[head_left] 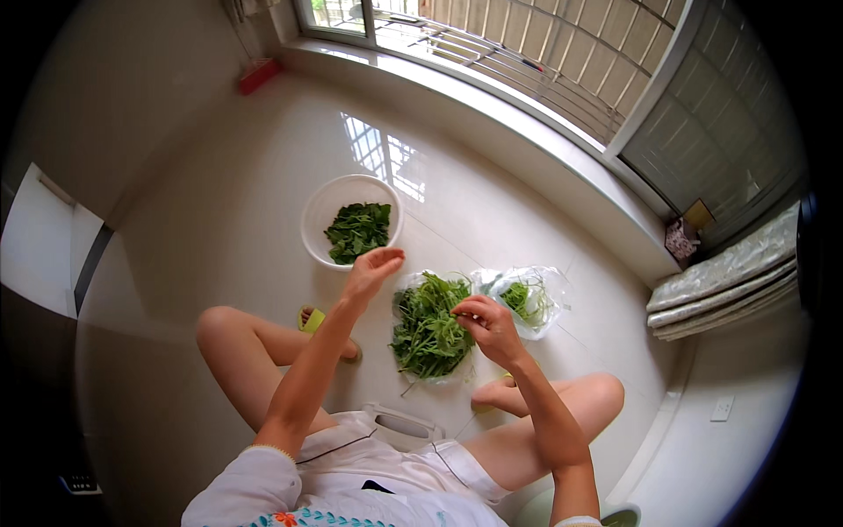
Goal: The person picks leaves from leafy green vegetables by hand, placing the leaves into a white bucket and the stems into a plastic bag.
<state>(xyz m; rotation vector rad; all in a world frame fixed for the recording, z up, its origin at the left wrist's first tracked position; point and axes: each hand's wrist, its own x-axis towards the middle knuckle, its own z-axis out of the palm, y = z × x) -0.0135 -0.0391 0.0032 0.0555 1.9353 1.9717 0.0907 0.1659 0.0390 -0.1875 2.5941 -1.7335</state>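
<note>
My left hand (374, 273) is raised just in front of the near rim of a white plastic basin (314, 227), its fingers drawn together. Whether anything small is between those fingertips, I cannot tell. Torn dark green leaves (359, 230) lie inside the basin. Over the right side of a heap of leafy green stems (431, 329), the fingers of my right hand (490, 327) pinch a small bit of green stem. The heap rests on a clear plastic bag (449, 377). Behind my right hand, a second clear bag (553, 290) holds thin pale stems and scraps (522, 298).
Beneath me is a low plastic stool (405, 421) on a glossy tiled floor (217, 197). My feet wear yellow-green slippers (315, 321). A window ledge (500, 145) runs along the far side. Folded padded mats (724, 277) lean at right, and a red broom (259, 76) stands far left.
</note>
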